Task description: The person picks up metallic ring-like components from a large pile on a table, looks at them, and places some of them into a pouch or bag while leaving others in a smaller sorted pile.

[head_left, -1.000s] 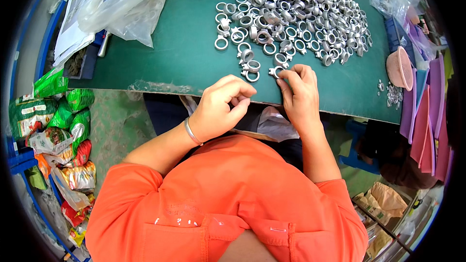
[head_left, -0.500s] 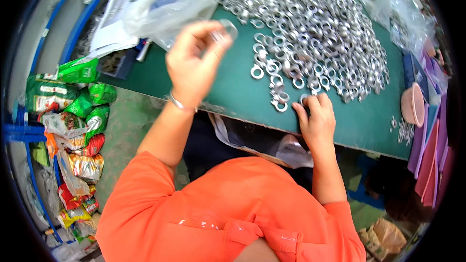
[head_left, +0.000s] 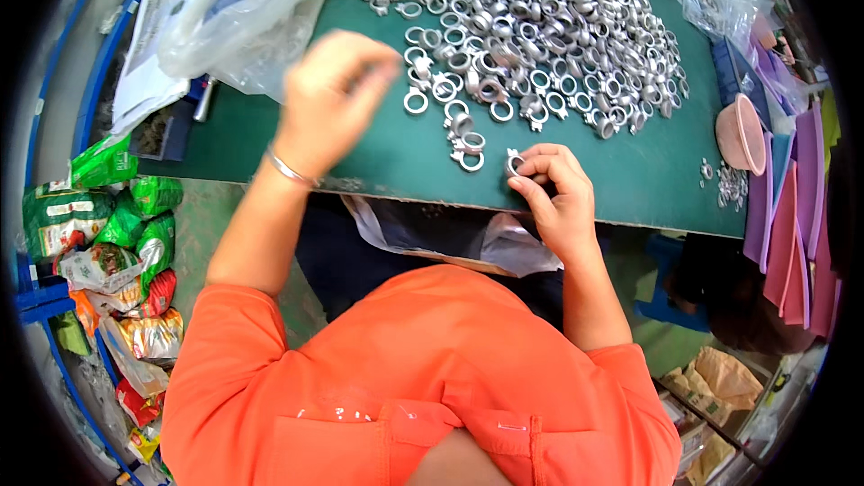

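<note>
My right hand [head_left: 560, 191] pinches a small grey metal ring [head_left: 514, 162] with a lug on top, thumb and fingertips on its side, just above the green table near its front edge. My left hand [head_left: 333, 99] is raised over the table to the left, smeared by motion; I cannot make out whether its fingers hold anything. A few loose rings, such as this ring [head_left: 416, 102], lie between my hands. Beyond them spreads a large heap of similar metal rings [head_left: 540, 27].
On the green table [head_left: 360, 166], a clear plastic bag [head_left: 243, 27] and papers [head_left: 148, 54] lie at the left. A pink basket [head_left: 741, 133] and small metal parts [head_left: 732, 187] are at the right. Colourful packages [head_left: 135, 243] fill the far left side. A white-lined drawer [head_left: 432, 234] is below the table edge.
A clear ring-shaped thing showed at my left fingertips before; now that hand is blurred and none shows. My right hand now has the metal ring in plain sight. The whole view has shifted.
</note>
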A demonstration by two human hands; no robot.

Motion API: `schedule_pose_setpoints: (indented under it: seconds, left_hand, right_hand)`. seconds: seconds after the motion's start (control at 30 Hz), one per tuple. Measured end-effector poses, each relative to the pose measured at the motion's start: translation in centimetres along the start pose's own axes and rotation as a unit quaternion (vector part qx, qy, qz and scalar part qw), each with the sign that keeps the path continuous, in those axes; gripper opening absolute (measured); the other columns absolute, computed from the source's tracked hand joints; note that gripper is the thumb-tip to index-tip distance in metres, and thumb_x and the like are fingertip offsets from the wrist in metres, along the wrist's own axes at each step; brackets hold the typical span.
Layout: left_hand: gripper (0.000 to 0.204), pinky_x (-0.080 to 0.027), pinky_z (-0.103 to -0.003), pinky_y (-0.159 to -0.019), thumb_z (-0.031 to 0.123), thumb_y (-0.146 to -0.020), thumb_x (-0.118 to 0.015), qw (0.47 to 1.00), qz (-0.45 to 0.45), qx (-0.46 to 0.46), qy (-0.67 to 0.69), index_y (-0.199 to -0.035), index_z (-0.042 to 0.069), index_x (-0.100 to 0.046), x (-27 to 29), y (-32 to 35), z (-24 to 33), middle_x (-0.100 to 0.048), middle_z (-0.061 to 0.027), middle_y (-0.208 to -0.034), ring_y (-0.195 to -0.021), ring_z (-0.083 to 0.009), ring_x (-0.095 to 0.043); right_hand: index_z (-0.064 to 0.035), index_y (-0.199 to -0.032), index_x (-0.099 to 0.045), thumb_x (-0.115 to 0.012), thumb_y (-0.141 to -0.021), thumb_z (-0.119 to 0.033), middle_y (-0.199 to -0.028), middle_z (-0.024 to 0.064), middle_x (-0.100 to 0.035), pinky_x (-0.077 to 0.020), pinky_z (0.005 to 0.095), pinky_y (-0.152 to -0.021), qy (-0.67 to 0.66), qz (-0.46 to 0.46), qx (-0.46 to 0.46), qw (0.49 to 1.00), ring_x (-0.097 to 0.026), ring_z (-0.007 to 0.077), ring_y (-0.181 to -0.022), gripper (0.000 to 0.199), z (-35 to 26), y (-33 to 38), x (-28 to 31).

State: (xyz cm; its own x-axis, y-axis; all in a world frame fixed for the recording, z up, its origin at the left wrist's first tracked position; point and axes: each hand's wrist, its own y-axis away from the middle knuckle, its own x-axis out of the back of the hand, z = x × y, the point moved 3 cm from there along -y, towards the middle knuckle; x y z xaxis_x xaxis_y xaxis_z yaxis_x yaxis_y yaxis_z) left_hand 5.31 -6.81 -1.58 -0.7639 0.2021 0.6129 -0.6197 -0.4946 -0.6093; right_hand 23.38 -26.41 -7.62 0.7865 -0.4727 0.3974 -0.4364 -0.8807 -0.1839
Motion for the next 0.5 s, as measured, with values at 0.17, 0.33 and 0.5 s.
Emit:
schedule_pose_setpoints:
  seconds: [0.17,0.33,0.5]
  left_hand:
    - [0.031,-0.049,-0.032,-0.07,0.008,-0.071,-0.076,0.981,-0.167,0.028,0.094,-0.098,0.002,-0.063,-7.6,4.0,4.0,-0.054,-0.0104,-0.093,-0.082,-0.0245,-0.057]
    - [0.025,-0.049,-0.031,-0.071,0.0,-0.074,-0.072,0.985,-0.11,0.044,0.125,-0.097,0.001,-0.063,-8.2,5.0,3.9,-0.055,-0.0083,-0.094,-0.082,-0.0211,-0.057]
    - [0.009,-0.051,-0.031,-0.085,0.005,-0.09,-0.06,0.78,-0.078,0.296,0.546,-0.095,-0.002,-0.062,-7.5,6.9,3.6,-0.059,-0.0064,-0.099,-0.098,-0.02,-0.062]
  right_hand:
    - [0.0002,-0.091,-0.056,-0.067,-0.078,0.007,-0.106,0.0099,-0.058,-0.0484,0.0244,-0.073,-0.3,-0.034,-0.043,0.952,-0.057,0.0114,-0.084,0.019,1.2,1.4,-0.4]
    - [-0.0013,-0.102,-0.049,-0.065,-0.078,0.011,-0.111,0.0148,-0.056,-0.05,0.0259,-0.077,-0.383,-0.033,-0.026,0.923,-0.059,0.0156,-0.092,0.032,1.5,1.8,-0.5]
    - [0.0005,-0.11,-0.051,-0.061,-0.085,0.003,-0.106,0.0179,-0.061,-0.0541,0.027,-0.07,-0.505,-0.063,-0.149,0.848,-0.063,0.0188,-0.089,0.027,1.3,1.7,-0.7]
